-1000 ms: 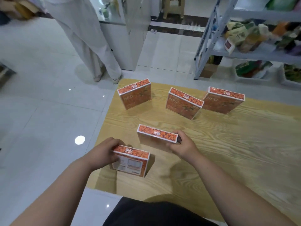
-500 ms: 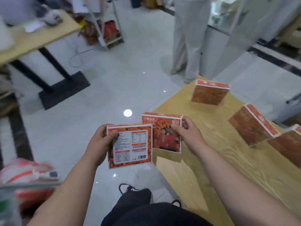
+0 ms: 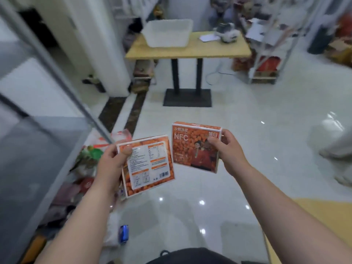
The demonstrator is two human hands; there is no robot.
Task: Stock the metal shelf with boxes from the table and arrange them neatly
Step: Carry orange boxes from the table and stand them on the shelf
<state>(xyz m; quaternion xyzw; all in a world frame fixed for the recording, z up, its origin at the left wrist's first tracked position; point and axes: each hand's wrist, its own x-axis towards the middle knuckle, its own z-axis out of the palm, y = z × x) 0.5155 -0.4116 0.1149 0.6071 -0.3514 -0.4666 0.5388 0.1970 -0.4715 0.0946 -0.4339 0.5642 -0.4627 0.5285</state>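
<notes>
Metal shelf frame (image 3: 62, 77) slants at far left. Left hand (image 3: 112, 159) pinches a flat orange cardboard box (image 3: 146, 164), label side up; just beside it, right hand (image 3: 226, 147) grips a second orange NFC-printed box (image 3: 192, 145) above the glossy white floor (image 3: 247, 130).

The left forearm (image 3: 85, 212) and right forearm (image 3: 266, 197) are bare, with no sleeve showing, from the view's lower edge up to the left hand (image 3: 112, 159) and right hand (image 3: 226, 147). A black garment (image 3: 190, 257) covers the body at bottom centre. A small dark loop (image 3: 164, 252) stands at its left part.
</notes>
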